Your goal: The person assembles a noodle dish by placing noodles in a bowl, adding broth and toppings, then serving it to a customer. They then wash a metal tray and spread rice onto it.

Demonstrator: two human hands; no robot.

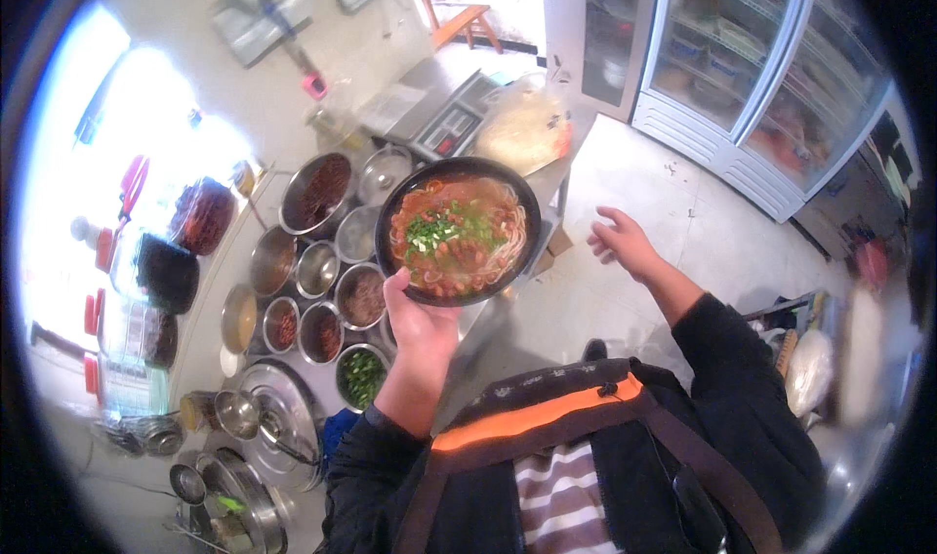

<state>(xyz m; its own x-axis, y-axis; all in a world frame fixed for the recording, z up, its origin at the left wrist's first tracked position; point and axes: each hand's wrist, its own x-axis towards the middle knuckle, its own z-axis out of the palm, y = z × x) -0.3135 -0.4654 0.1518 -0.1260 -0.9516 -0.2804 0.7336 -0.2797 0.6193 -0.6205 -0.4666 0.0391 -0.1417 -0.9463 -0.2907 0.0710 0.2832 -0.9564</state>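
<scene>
My left hand (421,327) holds up a black bowl (532,224) from its near side, with the thumb over the rim and the other fingers hidden beneath. In the bowl lie noodles (514,217) in reddish broth, topped with chopped green onion (432,230), peanuts and brown sauce. Steam seems to blur part of the surface. My right hand (618,243) hangs in the air to the right, apart from the bowl, its fingers spread and nothing in them. Steel bowls of toppings crowd the counter left of my left hand, among them one of chopped greens (362,378) and one of peanuts (282,325).
A weighing scale (450,126) and a plastic bag of pale noodles (520,129) stand beyond the bowl. Lidded jars (168,272) line the windowsill. A large steel lid (282,415) lies at lower left. A glass-door refrigerator (732,63) stands across the tiled floor (651,173).
</scene>
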